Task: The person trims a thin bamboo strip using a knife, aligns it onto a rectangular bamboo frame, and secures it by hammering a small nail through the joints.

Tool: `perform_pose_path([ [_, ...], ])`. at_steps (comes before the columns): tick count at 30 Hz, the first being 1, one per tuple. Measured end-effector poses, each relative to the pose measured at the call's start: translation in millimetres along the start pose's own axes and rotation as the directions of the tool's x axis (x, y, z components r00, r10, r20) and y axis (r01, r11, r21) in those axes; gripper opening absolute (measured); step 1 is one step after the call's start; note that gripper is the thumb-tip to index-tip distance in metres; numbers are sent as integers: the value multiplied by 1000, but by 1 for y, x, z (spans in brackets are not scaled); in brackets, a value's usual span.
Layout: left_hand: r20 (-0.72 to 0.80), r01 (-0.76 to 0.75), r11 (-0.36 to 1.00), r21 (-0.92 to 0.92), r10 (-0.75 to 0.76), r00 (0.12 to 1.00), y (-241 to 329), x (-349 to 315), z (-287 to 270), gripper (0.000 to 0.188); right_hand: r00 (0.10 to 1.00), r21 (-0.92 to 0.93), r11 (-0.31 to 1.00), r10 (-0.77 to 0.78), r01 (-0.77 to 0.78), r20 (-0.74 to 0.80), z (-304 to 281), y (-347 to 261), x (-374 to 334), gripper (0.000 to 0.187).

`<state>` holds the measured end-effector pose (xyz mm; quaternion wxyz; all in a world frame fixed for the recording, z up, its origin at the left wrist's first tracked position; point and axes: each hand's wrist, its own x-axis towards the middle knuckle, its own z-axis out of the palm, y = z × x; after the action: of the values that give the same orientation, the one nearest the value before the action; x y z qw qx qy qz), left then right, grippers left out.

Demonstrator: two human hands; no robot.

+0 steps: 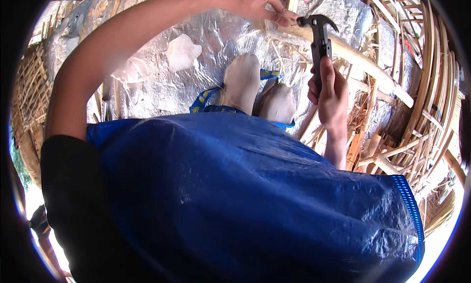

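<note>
My right hand (333, 94) grips the dark handle of a small claw hammer (321, 42), thumb laid along it. The hammer stands head up, its claw turned to the right. My left arm arches across the top of the view. At its end, my left hand (260, 4) pinches thumb and finger together close by the hammer's striking face, with other fingers stretched out. Whatever is in that pinch is too small to name. Below the hammer head, a pale wooden pole (363, 62) slants down to the right.
Blue plastic sheeting (255, 185) covers my lap. My feet (243, 79) rest on crinkled silver sheeting (211, 35), with patterned blue cloth (203, 100) around them. A pale flat piece (183, 52) lies to the left. Split bamboo strips (434, 77) stand at the right; a woven wall (29, 87) is far left.
</note>
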<state>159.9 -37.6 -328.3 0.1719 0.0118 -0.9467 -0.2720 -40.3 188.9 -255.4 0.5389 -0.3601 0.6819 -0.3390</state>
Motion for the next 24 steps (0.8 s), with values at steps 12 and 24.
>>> perform_pose_path([
  [12,10,41,999,27,-41,999,4,-6,0,38,1000,73,997,-22,20,20,0,2,1,50],
  [24,-1,113,993,-32,-113,994,7,-10,-1,42,982,-123,980,-168,157,-85,0,-25,-21,47],
])
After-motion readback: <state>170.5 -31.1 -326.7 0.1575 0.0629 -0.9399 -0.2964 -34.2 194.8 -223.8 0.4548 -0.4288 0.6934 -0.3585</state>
